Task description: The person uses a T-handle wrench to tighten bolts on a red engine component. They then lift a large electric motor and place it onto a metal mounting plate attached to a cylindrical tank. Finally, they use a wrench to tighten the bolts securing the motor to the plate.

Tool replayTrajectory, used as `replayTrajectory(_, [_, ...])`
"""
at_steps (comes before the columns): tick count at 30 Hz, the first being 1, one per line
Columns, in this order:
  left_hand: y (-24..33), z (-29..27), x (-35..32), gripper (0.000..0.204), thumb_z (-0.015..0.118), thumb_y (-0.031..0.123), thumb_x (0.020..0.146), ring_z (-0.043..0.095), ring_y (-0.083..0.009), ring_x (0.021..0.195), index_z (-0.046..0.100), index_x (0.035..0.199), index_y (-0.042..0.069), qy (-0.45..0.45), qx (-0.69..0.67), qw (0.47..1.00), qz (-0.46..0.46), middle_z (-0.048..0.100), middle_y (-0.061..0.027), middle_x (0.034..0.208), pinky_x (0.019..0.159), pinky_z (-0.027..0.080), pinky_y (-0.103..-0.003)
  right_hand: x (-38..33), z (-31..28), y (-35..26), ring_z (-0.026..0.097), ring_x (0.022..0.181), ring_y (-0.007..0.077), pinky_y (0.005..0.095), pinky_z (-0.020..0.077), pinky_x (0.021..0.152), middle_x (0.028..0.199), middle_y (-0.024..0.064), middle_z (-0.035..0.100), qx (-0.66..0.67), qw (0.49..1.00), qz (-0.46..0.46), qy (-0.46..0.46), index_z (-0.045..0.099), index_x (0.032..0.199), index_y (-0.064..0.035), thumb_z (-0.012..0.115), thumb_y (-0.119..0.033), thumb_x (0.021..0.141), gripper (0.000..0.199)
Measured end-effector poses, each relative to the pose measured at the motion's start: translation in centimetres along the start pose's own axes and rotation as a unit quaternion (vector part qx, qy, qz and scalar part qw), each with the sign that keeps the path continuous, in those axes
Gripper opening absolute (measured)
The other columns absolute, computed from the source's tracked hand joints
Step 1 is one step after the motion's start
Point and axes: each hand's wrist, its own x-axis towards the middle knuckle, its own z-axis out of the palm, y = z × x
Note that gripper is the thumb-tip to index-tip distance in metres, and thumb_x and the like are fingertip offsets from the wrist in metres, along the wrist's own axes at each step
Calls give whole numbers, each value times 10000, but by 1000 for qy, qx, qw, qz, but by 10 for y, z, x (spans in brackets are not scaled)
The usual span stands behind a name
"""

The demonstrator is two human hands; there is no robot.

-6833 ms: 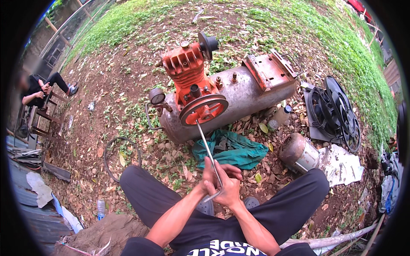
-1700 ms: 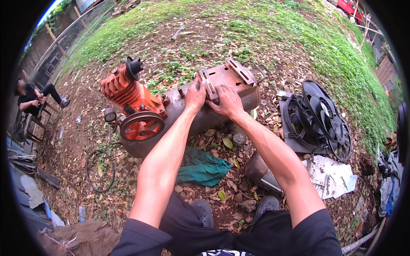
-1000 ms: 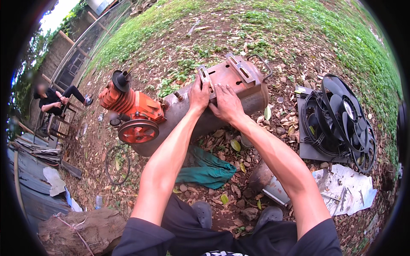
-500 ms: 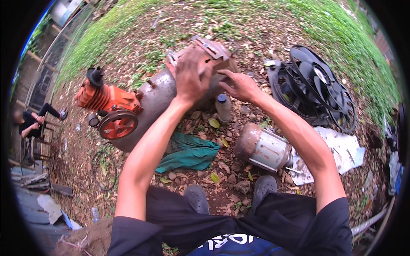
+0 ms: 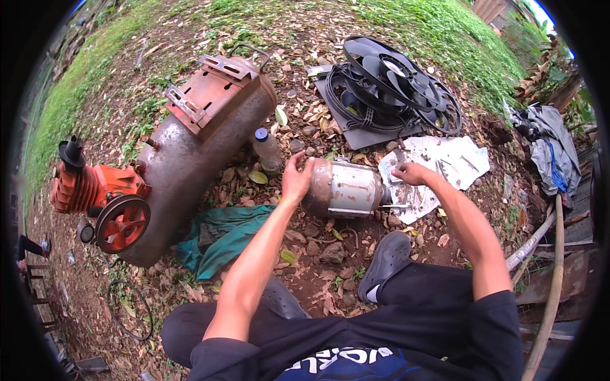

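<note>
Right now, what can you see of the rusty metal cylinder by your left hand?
The rusty silver metal cylinder lies on its side on leaf-strewn dirt, a dull grey barrel with brown rust at both ends. The left hand presses its left end; its right end reaches the white sheet, where the right hand rests. A black shoe sits below.

We are outdoors in a makeshift yard workshop: bare dirt ground strewn with dry leaves, grass behind, a rusty compressor tank, an orange pump and a black radiator fan.
</note>
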Motion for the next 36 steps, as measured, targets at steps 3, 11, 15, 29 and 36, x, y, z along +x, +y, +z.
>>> replayTrajectory(3, [-1,4,-11,657,576,506,913,568,-203,1128,536,1296,-26,-103,-157,963,-195,588,-140,1276,971,431,-354,4,59,29,631,1022,321,437,485,920,1183,192,644,236,956,152,90,519,1335,-12,459,-675,898,796])
replayTrajectory(11, [-43,-11,3,736,462,627,921,557,-214,1149,527,1324,16,-154,-244,911,-295,586,-133,1276,986,430,-364,40,151,-35,458,1293,336,435,356,1067,1413,228,462,593,782,148,126,423,1396,45,534,-692,849,925])
replayTrajectory(15, [-37,14,9,756,447,662,909,589,-234,1115,528,1325,37,-192,-305,867,-344,598,-135,1261,965,465,-392,72,173,7,587,1116,293,487,469,929,1287,159,572,702,667,239,63,500,1325,-18,536,-592,905,712])
replayTrajectory(29, [-29,29,26,709,444,662,875,665,-256,902,607,1226,69,-182,-305,819,-451,675,-128,1096,812,533,-431,65,151,-11,658,887,294,439,521,803,1039,169,669,772,566,280,-66,620,1115,9,506,-301,905,392])
replayTrajectory(36, [-45,37,24,752,487,627,870,531,-236,1169,512,1331,34,-104,-186,870,-445,550,-151,1319,989,408,-368,57,134,-14,617,1041,291,408,483,897,1167,165,636,745,565,354,-30,598,1187,38,601,-346,843,516])
